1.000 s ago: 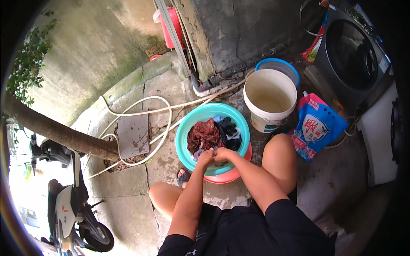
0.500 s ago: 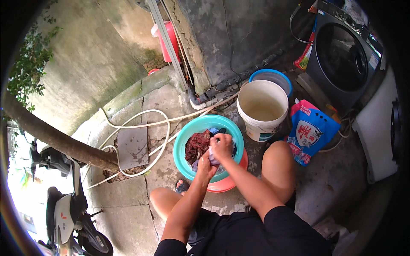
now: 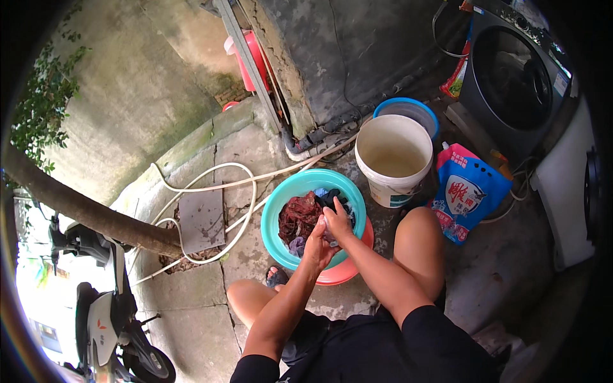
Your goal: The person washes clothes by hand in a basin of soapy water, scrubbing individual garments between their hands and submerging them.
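Observation:
A teal basin (image 3: 273, 239) stands before me, with a dark red wet cloth (image 3: 299, 217) on its left side and dark and blue cloths (image 3: 327, 195) toward the back right. Near its front lies a greyish purple cloth (image 3: 297, 245). Above the basin's right front, my left hand (image 3: 317, 246) and my right hand (image 3: 339, 221) are pressed together around a pale cloth (image 3: 329, 237). Only a small bit of that cloth shows between my fingers. Both thumbs point away from me. Part of a red basin (image 3: 338, 273) shows beneath the teal one.
A white bucket of water (image 3: 365, 163) and a blue-rimmed basin (image 3: 434, 124) stand behind on the right. Beside my knee is a blue and pink detergent pouch (image 3: 469, 191). A dark washing machine (image 3: 511, 83) stands far right. A pale hose (image 3: 254, 198) loops across the concrete on the left.
My right hand has turned from a closed grip over the pale cloth to lying against my left hand, thumb up. Less of the pale cloth shows now.

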Demonstrator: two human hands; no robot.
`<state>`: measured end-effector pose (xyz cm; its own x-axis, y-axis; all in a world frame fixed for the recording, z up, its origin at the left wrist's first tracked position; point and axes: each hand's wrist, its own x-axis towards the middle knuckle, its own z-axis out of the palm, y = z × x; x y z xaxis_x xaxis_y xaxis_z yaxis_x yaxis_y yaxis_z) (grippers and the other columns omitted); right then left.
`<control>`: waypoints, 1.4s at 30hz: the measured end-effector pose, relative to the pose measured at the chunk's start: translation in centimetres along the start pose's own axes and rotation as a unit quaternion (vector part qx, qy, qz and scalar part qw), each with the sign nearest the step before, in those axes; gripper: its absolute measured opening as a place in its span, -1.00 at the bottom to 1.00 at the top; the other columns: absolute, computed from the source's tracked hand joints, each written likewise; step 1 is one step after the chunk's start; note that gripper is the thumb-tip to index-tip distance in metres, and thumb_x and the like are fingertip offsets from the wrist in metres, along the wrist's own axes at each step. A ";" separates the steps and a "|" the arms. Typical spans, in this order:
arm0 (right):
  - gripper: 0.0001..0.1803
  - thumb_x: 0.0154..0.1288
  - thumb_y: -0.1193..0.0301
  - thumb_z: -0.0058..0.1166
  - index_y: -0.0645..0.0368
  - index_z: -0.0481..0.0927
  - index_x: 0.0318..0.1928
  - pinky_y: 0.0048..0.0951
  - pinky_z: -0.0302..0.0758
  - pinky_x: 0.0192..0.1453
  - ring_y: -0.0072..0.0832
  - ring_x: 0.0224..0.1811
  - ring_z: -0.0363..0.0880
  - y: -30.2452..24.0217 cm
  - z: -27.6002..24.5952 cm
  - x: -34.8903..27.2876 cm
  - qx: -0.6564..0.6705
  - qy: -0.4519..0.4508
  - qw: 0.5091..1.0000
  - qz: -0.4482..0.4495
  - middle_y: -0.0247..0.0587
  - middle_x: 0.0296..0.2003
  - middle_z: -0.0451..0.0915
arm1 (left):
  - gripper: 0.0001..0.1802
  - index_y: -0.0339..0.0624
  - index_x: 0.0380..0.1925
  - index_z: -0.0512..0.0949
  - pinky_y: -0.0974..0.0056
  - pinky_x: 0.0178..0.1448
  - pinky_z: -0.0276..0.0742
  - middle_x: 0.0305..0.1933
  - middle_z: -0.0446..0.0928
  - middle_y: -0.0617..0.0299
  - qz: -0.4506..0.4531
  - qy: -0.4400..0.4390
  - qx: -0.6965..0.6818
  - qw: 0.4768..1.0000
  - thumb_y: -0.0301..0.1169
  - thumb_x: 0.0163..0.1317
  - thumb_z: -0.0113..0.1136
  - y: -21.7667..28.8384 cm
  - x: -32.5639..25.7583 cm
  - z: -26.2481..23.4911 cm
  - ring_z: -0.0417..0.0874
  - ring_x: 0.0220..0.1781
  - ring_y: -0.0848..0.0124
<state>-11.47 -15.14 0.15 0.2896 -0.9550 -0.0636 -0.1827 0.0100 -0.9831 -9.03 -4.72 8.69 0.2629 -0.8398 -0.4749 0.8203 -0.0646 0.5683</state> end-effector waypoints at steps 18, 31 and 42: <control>-0.54 0.50 0.29 -0.13 0.23 0.39 0.30 -0.14 0.16 0.49 -0.05 0.41 0.27 -5.1 6.1 -9.4 -0.098 -0.162 0.953 -0.235 0.11 0.32 0.34 | -0.48 0.08 0.32 0.35 0.08 0.39 0.32 0.26 0.47 0.28 0.066 -0.398 -0.167 0.899 0.02 0.48 -0.13 5.8 3.4 -10.8 0.41 0.31 0.34; -0.56 0.27 0.05 0.12 0.13 0.69 -0.08 0.16 0.36 0.23 -0.05 0.06 0.58 -4.8 0.4 -4.1 -0.469 -0.337 0.814 -0.056 0.01 -0.03 0.64 | -0.63 -0.06 -0.17 0.70 0.05 0.11 0.55 -0.01 0.64 -0.02 0.045 0.284 0.785 0.548 -0.10 0.16 0.15 3.9 0.9 -12.3 0.66 0.05 0.04; -0.62 0.30 0.15 0.02 0.21 0.68 -0.37 -0.04 0.55 -0.13 0.01 -0.23 0.65 -1.8 2.3 -3.4 -0.261 -0.262 0.923 -0.108 0.12 -0.34 0.66 | -0.60 -0.05 -0.07 0.65 0.11 0.14 0.50 -0.08 0.68 0.02 0.013 0.015 0.730 0.684 -0.23 0.06 0.29 1.8 3.8 -15.4 0.68 0.03 0.17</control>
<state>-9.96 -11.26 1.73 0.7621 -0.6418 -0.0846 -0.4551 -0.4382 -0.7752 1.30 0.25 -2.45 0.2961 -0.8411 -0.4527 -0.5591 -0.5369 0.6318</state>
